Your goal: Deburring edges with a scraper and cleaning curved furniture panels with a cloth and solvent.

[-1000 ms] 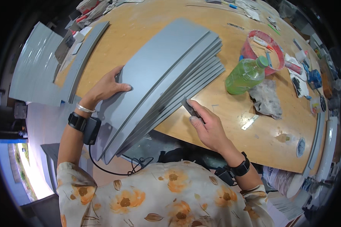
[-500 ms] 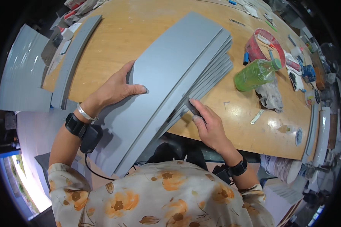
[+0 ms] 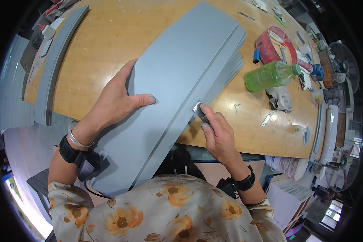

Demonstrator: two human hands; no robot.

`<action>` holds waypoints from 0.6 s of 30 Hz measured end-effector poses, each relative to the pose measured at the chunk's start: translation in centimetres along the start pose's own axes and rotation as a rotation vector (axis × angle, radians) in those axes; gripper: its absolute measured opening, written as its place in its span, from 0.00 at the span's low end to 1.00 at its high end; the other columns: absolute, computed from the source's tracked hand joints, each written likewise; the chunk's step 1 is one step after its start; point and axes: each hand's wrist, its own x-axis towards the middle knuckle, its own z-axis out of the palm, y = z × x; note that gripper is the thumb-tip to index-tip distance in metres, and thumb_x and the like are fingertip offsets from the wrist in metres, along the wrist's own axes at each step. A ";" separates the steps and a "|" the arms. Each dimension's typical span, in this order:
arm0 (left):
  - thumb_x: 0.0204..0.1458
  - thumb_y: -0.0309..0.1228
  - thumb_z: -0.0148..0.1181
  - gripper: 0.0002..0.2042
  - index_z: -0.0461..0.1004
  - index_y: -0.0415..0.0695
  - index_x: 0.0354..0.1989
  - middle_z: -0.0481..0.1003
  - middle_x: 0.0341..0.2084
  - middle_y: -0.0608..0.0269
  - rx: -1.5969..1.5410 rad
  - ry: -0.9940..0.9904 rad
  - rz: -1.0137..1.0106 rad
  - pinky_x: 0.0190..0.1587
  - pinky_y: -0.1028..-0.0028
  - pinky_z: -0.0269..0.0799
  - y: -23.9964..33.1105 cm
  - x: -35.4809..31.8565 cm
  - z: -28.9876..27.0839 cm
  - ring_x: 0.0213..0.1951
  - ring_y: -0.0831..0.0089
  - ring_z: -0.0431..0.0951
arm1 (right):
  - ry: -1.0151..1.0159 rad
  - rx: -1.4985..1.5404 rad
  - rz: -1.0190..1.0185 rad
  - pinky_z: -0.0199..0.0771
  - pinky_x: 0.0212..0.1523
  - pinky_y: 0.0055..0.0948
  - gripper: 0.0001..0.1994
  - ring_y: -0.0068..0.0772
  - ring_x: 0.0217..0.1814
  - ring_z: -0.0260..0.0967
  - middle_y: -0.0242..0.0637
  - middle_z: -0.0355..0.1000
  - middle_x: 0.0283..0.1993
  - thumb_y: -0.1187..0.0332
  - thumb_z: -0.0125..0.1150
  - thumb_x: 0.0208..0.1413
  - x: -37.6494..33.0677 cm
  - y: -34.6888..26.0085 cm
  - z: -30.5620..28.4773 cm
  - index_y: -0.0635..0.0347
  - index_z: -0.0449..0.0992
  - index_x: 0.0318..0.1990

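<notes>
Place: we take this for a small workshop or craft work area.
Counter: a worn wooden counter (image 3: 109, 44), marked and stained, is what we see carrying the work.
Stock: we count several long grey sheets (image 3: 177, 88) stacked on it, and a grey strip (image 3: 54, 64) along its left edge.
Supplies: we note a red tape roll (image 3: 270, 44), a green plastic bottle (image 3: 272, 75) and small tools at the right.
Surroundings: we see stacked white sheets (image 3: 288, 191) and cluttered gear at the right rim.

Floral cream blouse (image 3: 157, 209), black wristbands (image 3: 242, 183), silver bangle (image 3: 74, 137)
</notes>
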 end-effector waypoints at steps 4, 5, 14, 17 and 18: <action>0.35 0.37 0.70 0.44 0.52 0.30 0.58 0.66 0.49 0.40 -0.012 0.007 0.011 0.55 0.68 0.61 -0.1 0.1 0.1 0.53 0.56 0.67 | -0.008 -0.044 -0.019 0.68 0.28 0.28 0.22 0.35 0.26 0.64 0.40 0.62 0.28 0.81 0.55 0.47 -0.1 0.4 -0.2 0.59 0.67 0.53; 0.35 0.37 0.70 0.43 0.52 0.30 0.58 0.66 0.49 0.40 -0.024 0.009 0.006 0.55 0.68 0.61 0.2 0.2 0.1 0.52 0.57 0.67 | -0.007 -0.045 -0.013 0.68 0.28 0.28 0.22 0.35 0.26 0.64 0.40 0.62 0.28 0.81 0.55 0.47 -0.1 0.4 -0.3 0.59 0.67 0.53; 0.34 0.37 0.71 0.44 0.53 0.30 0.58 0.66 0.49 0.42 -0.007 0.024 0.004 0.54 0.69 0.61 -0.1 0.1 0.2 0.52 0.58 0.67 | -0.121 -0.244 0.109 0.66 0.28 0.33 0.21 0.42 0.27 0.64 0.43 0.63 0.27 0.76 0.54 0.50 1.5 -2.6 -4.4 0.59 0.64 0.54; 0.33 0.38 0.71 0.44 0.53 0.31 0.58 0.66 0.49 0.42 -0.022 0.028 0.006 0.54 0.69 0.61 -0.3 0.1 0.2 0.52 0.57 0.67 | -0.141 -0.241 0.061 0.67 0.29 0.33 0.21 0.43 0.27 0.64 0.43 0.64 0.27 0.76 0.54 0.50 2.0 -3.6 -4.6 0.59 0.64 0.54; 0.33 0.39 0.71 0.44 0.54 0.31 0.58 0.67 0.49 0.42 -0.023 0.029 0.000 0.54 0.69 0.62 -0.4 0.1 0.2 0.52 0.57 0.67 | -0.148 -0.209 0.067 0.67 0.29 0.33 0.21 0.42 0.27 0.64 0.42 0.63 0.27 0.76 0.54 0.50 1.6 -3.5 -4.1 0.59 0.63 0.55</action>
